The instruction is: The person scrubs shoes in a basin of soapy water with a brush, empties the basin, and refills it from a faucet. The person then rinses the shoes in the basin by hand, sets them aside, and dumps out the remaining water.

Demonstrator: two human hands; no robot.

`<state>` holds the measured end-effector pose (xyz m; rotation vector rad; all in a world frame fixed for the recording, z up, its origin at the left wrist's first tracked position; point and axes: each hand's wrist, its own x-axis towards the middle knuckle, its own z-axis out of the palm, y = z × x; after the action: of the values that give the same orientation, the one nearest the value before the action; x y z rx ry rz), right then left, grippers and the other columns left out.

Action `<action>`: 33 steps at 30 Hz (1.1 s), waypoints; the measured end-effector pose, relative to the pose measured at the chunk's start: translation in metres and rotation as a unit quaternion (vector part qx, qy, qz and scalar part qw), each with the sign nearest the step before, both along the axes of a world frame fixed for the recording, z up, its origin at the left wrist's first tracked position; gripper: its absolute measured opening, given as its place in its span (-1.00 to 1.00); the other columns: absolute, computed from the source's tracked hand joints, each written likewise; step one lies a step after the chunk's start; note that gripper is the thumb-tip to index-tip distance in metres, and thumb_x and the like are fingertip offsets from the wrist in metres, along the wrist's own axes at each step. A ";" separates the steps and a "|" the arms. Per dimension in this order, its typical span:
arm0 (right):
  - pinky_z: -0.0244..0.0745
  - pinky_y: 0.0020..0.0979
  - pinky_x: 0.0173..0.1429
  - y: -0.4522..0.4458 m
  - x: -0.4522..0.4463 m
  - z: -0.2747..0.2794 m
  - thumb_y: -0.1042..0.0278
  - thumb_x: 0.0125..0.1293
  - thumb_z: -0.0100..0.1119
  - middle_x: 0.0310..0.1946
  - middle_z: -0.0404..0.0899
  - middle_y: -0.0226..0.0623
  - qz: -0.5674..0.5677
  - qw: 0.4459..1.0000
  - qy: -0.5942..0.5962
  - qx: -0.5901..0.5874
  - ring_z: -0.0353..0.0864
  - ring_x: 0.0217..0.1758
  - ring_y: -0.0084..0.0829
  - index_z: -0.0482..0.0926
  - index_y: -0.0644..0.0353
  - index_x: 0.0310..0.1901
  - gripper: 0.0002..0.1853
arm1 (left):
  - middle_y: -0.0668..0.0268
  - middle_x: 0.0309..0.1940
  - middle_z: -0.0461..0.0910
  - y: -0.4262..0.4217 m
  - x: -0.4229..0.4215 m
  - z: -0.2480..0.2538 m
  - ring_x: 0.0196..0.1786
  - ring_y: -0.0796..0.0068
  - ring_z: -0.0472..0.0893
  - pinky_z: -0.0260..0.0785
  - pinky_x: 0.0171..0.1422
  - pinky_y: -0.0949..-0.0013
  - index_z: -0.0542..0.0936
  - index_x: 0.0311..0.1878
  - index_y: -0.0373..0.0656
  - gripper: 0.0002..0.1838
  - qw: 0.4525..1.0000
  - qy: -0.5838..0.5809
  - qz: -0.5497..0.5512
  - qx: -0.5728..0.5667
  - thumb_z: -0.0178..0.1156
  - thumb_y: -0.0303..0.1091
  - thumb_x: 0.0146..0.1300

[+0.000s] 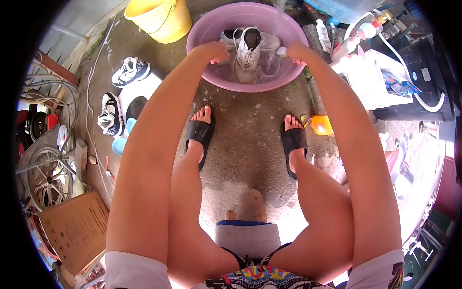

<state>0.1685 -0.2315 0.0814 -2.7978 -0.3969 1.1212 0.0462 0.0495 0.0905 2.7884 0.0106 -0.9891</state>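
A pink-purple basin [197, 63] with water in it holds white shoes with dark linings. One white lace-up sneaker [248, 57] stands toe-down in the middle, its laces loose. Other shoes [270, 42] lie behind it, partly covered. At the basin's left side, my left hand [219, 52] is closed beside the sneaker; what is in its fingers, if anything, is hidden. My right hand [296, 52] is closed at the right side on a small white piece [283, 51], whose kind I cannot make out. A thin stream of water [280, 12] falls at the basin's back right.
A yellow bucket [161, 21] stands left of the basin. Black-and-white sneakers [111, 114] and blue insoles [120, 144] are at left. An orange bottle [321, 125] lies by my right foot. A white bottle [323, 36] and hose [423, 103] are at right; a cardboard box [74, 231] is lower left.
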 end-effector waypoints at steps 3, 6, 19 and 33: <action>0.33 -0.47 -0.57 0.000 -0.007 0.021 0.33 0.23 -0.04 -0.58 0.57 -0.34 -0.120 0.987 0.087 0.069 0.45 -0.65 -0.51 0.57 0.26 -0.38 -0.78 | 0.31 -0.38 0.67 0.002 -0.008 0.004 -0.40 0.36 0.66 0.50 -0.17 0.19 0.59 -0.11 -0.20 -0.67 0.999 -0.011 0.042 -0.008 0.07 -0.11 0.32; 0.31 -0.54 -0.54 0.001 -0.012 0.023 0.33 0.24 -0.07 -0.55 0.57 -0.37 -0.212 0.949 0.129 0.194 0.39 -0.64 -0.60 0.54 0.25 -0.31 -0.79 | 0.31 -0.37 0.67 0.009 -0.005 0.002 -0.40 0.37 0.65 0.50 -0.17 0.20 0.57 -0.09 -0.19 -0.67 0.999 0.004 -0.050 -0.021 0.08 -0.11 0.32; 0.36 -0.55 -0.52 0.008 -0.014 0.026 0.45 0.12 -0.01 -0.40 0.66 -0.24 -0.298 0.898 0.191 0.261 0.40 -0.64 -0.62 0.45 0.28 -0.16 -0.76 | 0.31 -0.34 0.68 0.009 -0.008 0.004 -0.37 0.39 0.66 0.49 -0.13 0.24 0.55 -0.09 -0.17 -0.69 1.000 -0.007 0.014 -0.026 0.10 -0.11 0.32; 0.47 -0.51 -0.36 0.008 -0.017 0.025 0.33 0.19 0.05 -0.22 0.70 -0.16 -0.269 0.898 0.209 0.276 0.53 -0.46 -0.54 0.44 0.27 -0.05 -0.69 | 0.29 -0.36 0.69 0.007 -0.011 -0.010 -0.37 0.35 0.67 0.51 -0.13 0.22 0.57 -0.03 -0.16 -0.66 1.000 -0.002 -0.013 0.026 0.11 -0.12 0.31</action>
<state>0.1517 -0.2235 0.1063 -1.9239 0.0983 1.1841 0.0351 0.0561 0.0806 2.8441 -0.0022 -1.0031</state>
